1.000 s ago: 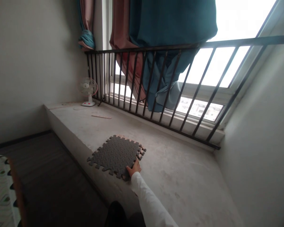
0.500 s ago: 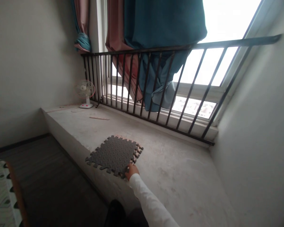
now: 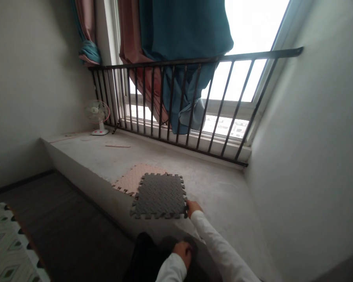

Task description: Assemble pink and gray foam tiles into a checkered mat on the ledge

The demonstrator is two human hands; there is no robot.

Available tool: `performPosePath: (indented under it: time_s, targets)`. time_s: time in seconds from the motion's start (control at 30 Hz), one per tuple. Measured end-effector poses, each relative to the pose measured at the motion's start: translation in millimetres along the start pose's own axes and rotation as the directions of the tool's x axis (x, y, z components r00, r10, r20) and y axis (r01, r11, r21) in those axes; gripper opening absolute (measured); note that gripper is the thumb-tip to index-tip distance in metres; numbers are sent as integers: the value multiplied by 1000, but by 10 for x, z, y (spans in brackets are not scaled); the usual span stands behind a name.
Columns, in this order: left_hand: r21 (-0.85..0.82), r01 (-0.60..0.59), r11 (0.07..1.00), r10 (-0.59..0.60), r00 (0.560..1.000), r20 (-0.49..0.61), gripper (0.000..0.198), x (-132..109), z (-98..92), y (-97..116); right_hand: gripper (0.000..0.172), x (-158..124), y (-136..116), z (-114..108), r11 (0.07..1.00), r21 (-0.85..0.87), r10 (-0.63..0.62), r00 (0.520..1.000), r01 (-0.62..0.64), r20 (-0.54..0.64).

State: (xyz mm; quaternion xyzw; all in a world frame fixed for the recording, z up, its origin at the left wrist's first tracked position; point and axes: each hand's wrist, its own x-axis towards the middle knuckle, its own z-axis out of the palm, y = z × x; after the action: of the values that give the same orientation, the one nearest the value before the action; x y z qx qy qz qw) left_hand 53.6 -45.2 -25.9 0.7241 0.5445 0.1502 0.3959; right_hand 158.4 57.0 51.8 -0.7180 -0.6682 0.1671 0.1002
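A dark grey foam puzzle mat (image 3: 160, 195) lies on the concrete ledge (image 3: 220, 196), partly over a pink foam puzzle mat (image 3: 132, 178). My right hand (image 3: 193, 207) grips the grey mat's near right corner, fingers closed on its edge. My left hand (image 3: 182, 252) is low in the picture, curled over the edge of another dark mat piece (image 3: 191, 244) near my lap. Both arms wear white sleeves.
A black metal railing (image 3: 176, 102) runs along the window behind the ledge, with teal and pink curtains (image 3: 179, 35) hanging over it. A small white fan (image 3: 97, 116) and a thin stick (image 3: 117, 146) sit at the ledge's far left. A patterned mat (image 3: 8, 250) lies at lower left.
My right hand has slid the grey mat to the right, uncovering the pink mat beneath it. My left hand has come into view on a dark piece. The view has shifted right.
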Motion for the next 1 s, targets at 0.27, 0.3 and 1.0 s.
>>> performPosePath:
  time_s: [0.27,0.3,1.0]
  targets:
    - [105,-92,990,90,996,28,29,30,98,229,32,-1252,1594,-910,865,-293,405,911,-408,-73]
    - [114,-109,988,107,994,27,28,33,128,246,33,-1359,1635,-951,844,-318,427,900,-432,-90]
    - [330,-15,944,71,985,-158,51,-37,166,218,87,-1465,1704,-295,879,-315,403,910,-357,93]
